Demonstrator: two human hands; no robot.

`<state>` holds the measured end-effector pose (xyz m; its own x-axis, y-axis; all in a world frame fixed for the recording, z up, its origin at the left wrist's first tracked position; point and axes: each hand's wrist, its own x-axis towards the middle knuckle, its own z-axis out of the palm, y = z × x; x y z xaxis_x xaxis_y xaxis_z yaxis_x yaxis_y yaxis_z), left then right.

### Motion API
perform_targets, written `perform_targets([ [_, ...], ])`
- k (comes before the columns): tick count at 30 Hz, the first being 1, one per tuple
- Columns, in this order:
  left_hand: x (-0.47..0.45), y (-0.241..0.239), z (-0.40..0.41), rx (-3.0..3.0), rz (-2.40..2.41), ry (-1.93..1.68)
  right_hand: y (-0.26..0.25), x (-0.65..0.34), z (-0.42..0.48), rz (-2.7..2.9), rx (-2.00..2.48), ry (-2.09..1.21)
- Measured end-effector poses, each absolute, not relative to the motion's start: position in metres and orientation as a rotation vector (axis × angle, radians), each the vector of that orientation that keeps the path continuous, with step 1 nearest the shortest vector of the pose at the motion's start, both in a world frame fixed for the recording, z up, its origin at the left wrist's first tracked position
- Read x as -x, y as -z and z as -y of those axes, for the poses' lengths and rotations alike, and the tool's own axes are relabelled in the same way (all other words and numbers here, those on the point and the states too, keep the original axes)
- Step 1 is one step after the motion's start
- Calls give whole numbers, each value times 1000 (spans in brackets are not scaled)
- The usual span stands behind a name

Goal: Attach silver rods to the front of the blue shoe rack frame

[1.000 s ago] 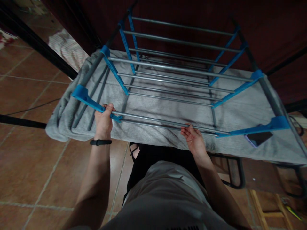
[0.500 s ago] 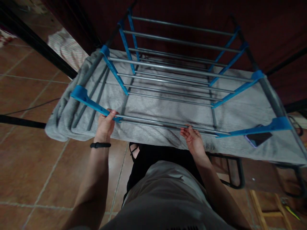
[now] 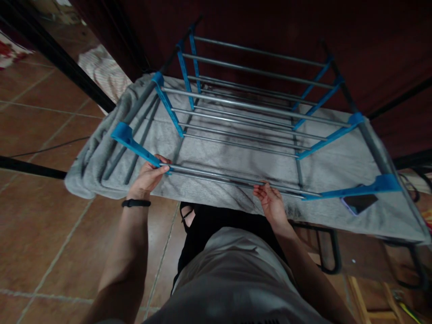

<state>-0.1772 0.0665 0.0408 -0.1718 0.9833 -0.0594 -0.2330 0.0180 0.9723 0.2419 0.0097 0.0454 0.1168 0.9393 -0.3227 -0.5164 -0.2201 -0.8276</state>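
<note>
A tiered rack (image 3: 249, 112) of grey metal rods and blue plastic side pieces stands on a grey blanket (image 3: 337, 162), which covers a low dark-framed bed or bench. The person stands at the near edge of it, looking down.

The left hand (image 3: 146, 177) sits at the rack's near left corner, fingers curled about the end of the front rods (image 3: 232, 179) where they meet a blue side bar (image 3: 135, 146); the thumb lies on top, and the grip looks loose rather than clenched. A black band (image 3: 136, 203) circles that wrist. The right hand (image 3: 272, 202) is further along the same front rods, palm up beneath them, fingertips hooked lightly on the lower rod, not closed around it.

Right of the rack, near its front right blue bar, a dark phone (image 3: 359, 202) lies flat on the blanket. Behind the rack hangs a deep red curtain or wall (image 3: 270, 22). Left of the rack the floor is brown tile (image 3: 40, 225) with pale grout lines, crossed by a black bar (image 3: 30, 168), and a striped pale cloth (image 3: 101, 72) lies beyond it. Below the rack's right end, wooden slats (image 3: 364, 297) show on the floor. The light is dim, and I can read no brand or writing anywhere.
</note>
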Motion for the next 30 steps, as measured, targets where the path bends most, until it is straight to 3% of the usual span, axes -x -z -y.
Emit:
perform_targets([
  [30, 186, -33, -68, -980, -1103, -1327, -43, -237, -8, 541, 1080, -1420],
])
